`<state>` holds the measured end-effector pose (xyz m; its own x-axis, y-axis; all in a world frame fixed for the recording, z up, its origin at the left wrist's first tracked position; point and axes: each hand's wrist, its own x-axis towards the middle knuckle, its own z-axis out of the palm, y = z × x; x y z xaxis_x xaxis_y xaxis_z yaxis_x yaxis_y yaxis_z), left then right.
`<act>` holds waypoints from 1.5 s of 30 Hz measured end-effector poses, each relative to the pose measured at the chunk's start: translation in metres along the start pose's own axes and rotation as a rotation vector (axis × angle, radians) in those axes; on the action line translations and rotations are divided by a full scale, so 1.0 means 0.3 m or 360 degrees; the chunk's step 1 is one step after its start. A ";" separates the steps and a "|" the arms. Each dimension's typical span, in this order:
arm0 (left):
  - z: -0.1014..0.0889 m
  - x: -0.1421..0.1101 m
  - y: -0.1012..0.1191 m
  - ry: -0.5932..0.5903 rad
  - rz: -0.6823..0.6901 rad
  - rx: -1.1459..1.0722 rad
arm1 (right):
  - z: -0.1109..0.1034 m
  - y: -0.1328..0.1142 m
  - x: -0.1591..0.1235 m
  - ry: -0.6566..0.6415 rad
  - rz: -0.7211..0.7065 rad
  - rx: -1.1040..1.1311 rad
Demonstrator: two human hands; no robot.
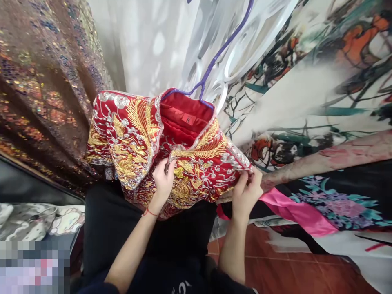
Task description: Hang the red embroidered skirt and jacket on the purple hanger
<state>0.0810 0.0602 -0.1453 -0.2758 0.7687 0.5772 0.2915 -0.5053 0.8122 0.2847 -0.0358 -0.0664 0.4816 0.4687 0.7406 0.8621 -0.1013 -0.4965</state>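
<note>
A red jacket (196, 175) with gold and silver embroidery hangs in front of me on a purple wire hanger (204, 79). Its stand collar is open at the front, and a small red label with an S (188, 119) shows inside the neck. My left hand (163, 177) pinches the front edge just below the collar. With fingers closed, my right hand (247, 188) grips the jacket's outer edge at the shoulder or sleeve on the right. The jacket's lower part drops out of sight over my dark-clothed lap.
Sequinned brown-gold fabric (45, 94) hangs at the left. White patterned panels (245, 53) stand behind the hanger. Painted cloth (321, 81) and a bright pink ribbon (300, 212) are at the right, above a red tiled floor (275, 265). Printed cloth (30, 222) lies lower left.
</note>
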 end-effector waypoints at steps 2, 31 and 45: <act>0.003 -0.041 -0.029 0.0015 -0.0102 -0.0045 | 0.007 0.016 -0.003 -0.0116 0.0091 -0.0011; -0.043 -0.312 -0.383 -0.0603 -0.1044 0.0100 | 0.109 0.055 -0.073 0.0148 -0.0023 -0.0121; -0.311 -0.107 -0.230 -0.0510 -0.1020 0.1236 | 0.182 -0.533 -0.089 -0.0560 -0.0820 0.0386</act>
<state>-0.0157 0.0337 -0.2119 -0.3640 0.9278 -0.0817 0.7143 0.3344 0.6148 0.1254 0.0157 -0.0314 -0.0976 0.6671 0.7386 0.8885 0.3927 -0.2372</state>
